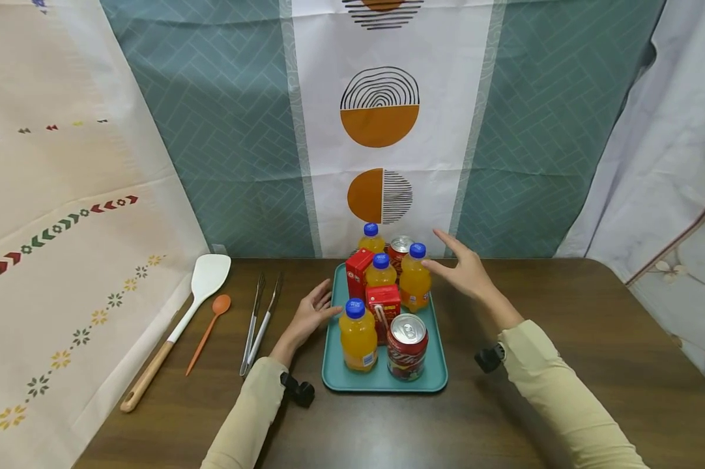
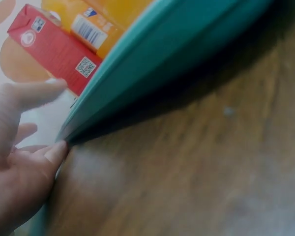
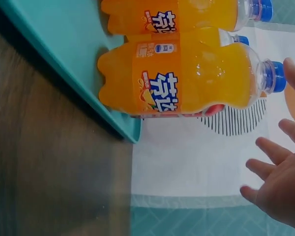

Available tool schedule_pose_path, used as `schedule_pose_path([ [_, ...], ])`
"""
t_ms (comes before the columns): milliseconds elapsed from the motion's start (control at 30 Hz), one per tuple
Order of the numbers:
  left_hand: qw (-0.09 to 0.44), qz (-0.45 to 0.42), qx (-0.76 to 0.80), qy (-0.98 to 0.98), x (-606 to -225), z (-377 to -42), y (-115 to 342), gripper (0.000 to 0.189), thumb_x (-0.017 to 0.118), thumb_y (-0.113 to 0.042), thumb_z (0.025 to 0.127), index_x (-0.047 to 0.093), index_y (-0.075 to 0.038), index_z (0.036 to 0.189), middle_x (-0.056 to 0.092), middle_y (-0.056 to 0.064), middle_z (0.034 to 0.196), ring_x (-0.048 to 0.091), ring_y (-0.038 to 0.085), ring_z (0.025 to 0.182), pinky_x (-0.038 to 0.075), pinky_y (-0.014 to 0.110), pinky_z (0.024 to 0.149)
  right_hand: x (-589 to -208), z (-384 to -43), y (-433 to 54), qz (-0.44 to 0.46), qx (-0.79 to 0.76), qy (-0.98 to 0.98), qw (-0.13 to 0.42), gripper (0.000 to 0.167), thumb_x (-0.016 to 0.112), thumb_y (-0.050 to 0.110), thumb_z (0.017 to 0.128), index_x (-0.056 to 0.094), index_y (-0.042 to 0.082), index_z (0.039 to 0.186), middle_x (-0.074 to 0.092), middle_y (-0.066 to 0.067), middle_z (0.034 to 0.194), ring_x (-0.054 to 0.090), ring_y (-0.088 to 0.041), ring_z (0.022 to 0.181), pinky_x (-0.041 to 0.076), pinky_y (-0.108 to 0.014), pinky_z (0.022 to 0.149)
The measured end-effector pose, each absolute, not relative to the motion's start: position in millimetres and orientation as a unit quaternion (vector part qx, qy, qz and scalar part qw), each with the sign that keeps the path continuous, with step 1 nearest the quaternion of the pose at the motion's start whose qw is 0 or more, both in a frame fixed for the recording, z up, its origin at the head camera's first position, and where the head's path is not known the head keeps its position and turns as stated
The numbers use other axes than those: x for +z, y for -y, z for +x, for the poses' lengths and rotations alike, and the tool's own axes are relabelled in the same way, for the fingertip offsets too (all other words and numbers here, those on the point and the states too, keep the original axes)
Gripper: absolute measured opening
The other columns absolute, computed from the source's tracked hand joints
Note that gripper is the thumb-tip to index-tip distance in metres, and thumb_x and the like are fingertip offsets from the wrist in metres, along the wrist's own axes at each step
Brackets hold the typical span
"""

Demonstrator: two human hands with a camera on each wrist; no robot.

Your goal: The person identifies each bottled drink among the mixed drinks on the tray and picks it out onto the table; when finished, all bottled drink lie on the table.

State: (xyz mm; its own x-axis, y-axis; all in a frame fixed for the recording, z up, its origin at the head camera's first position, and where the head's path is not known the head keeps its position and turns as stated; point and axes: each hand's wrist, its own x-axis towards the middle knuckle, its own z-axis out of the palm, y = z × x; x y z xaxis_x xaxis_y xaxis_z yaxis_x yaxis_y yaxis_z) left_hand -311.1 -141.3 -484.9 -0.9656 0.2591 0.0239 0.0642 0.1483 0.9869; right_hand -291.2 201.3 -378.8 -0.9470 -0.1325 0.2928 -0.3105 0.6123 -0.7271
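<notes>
A teal tray carries several orange soda bottles with blue caps, two red drink cartons and two dark red cans. My left hand is at the tray's left edge, fingertips right at the rim in the left wrist view and thumb raised above it. The front left bottle stands just right of that thumb. My right hand is spread in the air beside the right-hand bottle, its thumb close to the blue cap and nothing held. The front carton and front can stand near the tray's middle and front right.
Left of the tray on the brown table lie metal tongs, an orange spoon and a white spatula with a wooden handle. A patterned curtain hangs at the table's back edge, close behind the tray.
</notes>
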Motion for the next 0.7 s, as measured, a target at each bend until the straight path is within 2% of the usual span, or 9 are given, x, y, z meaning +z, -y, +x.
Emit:
schedule_pose_path([
  [133, 0.083, 0.103, 0.665, -0.735, -488, -311, 145, 0.078, 0.064, 0.004, 0.088, 0.023, -0.003, 0.154, 0.027, 0.02, 0.16, 0.032, 0.036, 0.146, 0.033, 0.046, 0.117, -381, -293, -196, 0.109, 0.475, 0.869, 0.09, 0.072, 0.066, 0.034, 0.092, 0.033, 0.017, 0.153, 0.036, -0.015, 0.157, 0.03, -0.038, 0.146, 0.024, -0.063, 0.118],
  [300, 0.081, 0.104, 0.666, -0.734, -490, -314, 149, 0.078, 0.062, 0.009, 0.087, 0.022, -0.001, 0.154, 0.03, 0.024, 0.157, 0.034, 0.039, 0.144, 0.034, 0.048, 0.115, -385, -297, -189, 0.115, 0.52, 0.843, 0.07, 0.07, 0.066, 0.029, 0.093, 0.033, 0.011, 0.153, 0.038, -0.018, 0.155, 0.037, -0.04, 0.142, 0.036, -0.057, 0.114],
  [533, 0.089, 0.079, 0.652, -0.748, -489, -320, 149, 0.066, 0.064, 0.008, 0.085, 0.04, -0.001, 0.146, 0.043, 0.022, 0.151, 0.046, 0.036, 0.137, 0.042, 0.041, 0.109, -387, -302, -184, 0.114, 0.534, 0.836, 0.048, 0.063, 0.064, 0.028, 0.094, 0.04, 0.007, 0.148, 0.045, -0.021, 0.149, 0.049, -0.042, 0.132, 0.045, -0.054, 0.107],
  [700, 0.095, 0.067, 0.657, -0.745, -490, -321, 147, 0.064, 0.064, 0.009, 0.085, 0.042, 0.001, 0.145, 0.046, 0.023, 0.148, 0.05, 0.036, 0.134, 0.044, 0.039, 0.106, -390, -303, -180, 0.102, 0.536, 0.837, 0.045, 0.056, 0.065, 0.026, 0.094, 0.048, 0.004, 0.142, 0.053, -0.024, 0.14, 0.058, -0.042, 0.121, 0.05, -0.052, 0.102],
])
